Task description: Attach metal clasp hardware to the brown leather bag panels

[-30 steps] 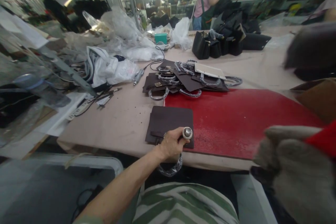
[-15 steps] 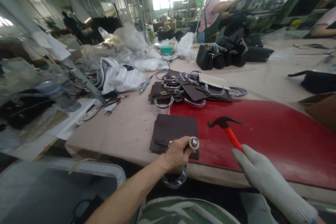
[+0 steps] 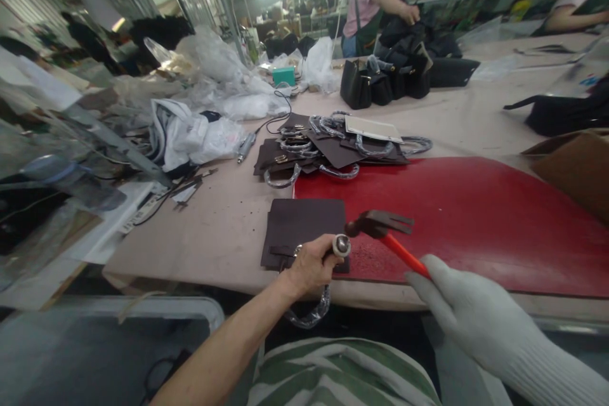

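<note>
My bare left hand [image 3: 311, 264] is wrapped round an upright punch-like tool [image 3: 341, 245], whose round metal top faces up; its lower end is hidden. Under that hand lies a dark brown leather panel [image 3: 307, 222] with a strap and metal fitting. A plastic-wrapped handle [image 3: 311, 314] hangs from it over the table's front edge. In a white knitted glove, my right hand [image 3: 457, 304] grips the orange handle of a claw hammer [image 3: 375, 223]. The hammer's head is just right of the tool's top, a little above it in the view.
A red mat [image 3: 451, 216] covers the table's right part. Behind the panel is a pile of brown panels [image 3: 333, 149] with wrapped handles. Black bags [image 3: 380, 82] stand farther back near a co-worker [image 3: 371, 0]. Clear plastic [image 3: 214, 70] is heaped at the left; a grey bin [image 3: 200, 307] sits below.
The hammer has moved left, its head now close to the tool's top. My left hand still holds the tool on the panel. The view has shifted, and the co-worker's arm has come down.
</note>
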Demonstrator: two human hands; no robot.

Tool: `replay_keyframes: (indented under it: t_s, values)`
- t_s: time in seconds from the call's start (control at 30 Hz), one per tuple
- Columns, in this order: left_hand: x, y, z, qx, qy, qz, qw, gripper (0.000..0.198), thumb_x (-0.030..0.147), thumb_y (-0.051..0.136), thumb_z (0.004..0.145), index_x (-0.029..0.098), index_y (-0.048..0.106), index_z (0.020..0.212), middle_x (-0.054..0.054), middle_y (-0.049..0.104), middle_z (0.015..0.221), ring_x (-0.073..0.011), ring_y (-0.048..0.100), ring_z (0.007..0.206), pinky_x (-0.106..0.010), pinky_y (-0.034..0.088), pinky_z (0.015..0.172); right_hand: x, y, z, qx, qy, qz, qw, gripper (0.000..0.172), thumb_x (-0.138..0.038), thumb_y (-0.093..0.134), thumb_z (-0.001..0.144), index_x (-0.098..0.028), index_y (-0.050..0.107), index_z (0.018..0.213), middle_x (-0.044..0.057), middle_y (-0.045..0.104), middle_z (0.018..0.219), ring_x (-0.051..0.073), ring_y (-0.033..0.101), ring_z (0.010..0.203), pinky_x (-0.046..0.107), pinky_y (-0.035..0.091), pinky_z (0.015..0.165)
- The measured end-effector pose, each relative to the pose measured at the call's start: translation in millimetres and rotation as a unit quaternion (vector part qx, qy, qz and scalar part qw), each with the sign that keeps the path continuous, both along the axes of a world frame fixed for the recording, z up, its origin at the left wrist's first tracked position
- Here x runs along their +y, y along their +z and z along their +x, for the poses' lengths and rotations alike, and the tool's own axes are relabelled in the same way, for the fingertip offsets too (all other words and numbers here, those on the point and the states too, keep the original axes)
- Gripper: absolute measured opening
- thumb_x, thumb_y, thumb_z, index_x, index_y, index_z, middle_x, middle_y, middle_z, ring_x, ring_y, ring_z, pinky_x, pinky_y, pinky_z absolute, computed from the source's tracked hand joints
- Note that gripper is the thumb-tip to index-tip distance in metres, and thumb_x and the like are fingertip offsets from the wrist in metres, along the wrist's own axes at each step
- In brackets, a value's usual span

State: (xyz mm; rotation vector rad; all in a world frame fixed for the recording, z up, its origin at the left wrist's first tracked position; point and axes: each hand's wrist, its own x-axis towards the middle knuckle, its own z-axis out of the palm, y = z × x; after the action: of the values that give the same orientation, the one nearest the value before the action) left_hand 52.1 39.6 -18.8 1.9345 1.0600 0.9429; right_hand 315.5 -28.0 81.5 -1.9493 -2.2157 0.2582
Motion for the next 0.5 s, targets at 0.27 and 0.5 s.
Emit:
replay_keyframes:
  t_s: [0.27, 0.5]
  values:
    - [-2, 0.9, 0, -0.013, 0.01, -0.008, 1.0, 0.014, 0.013, 0.064, 0.087, 0.018, 0.065, 0.1, -0.004, 0.072, 0.095, -0.0188, 0.066, 0.089, -0.029, 0.052, 0.086, 57, -44.5, 29, 0.066, -0.08, -0.077, 0.992, 0.029, -0.044, 0.04, 0.098, -0.023, 0.052, 0.082, 0.007, 0.066, 0.07, 0.024, 0.066, 0.065, 0.031, 0.041, 0.06]
    - [-7, 12.7, -5, 0.004, 0.028, -0.021, 0.999, 0.026, 0.017, 0.072, 0.083, 0.019, 0.066, 0.108, -0.004, 0.072, 0.101, -0.0199, 0.066, 0.091, -0.031, 0.052, 0.088, 75, -55.6, 14, -0.119, -0.038, 0.063, 0.99, 0.031, -0.034, 0.038, 0.102, -0.017, 0.064, 0.1, 0.025, 0.069, 0.103, 0.04, 0.07, 0.083, 0.045, 0.047, 0.063]
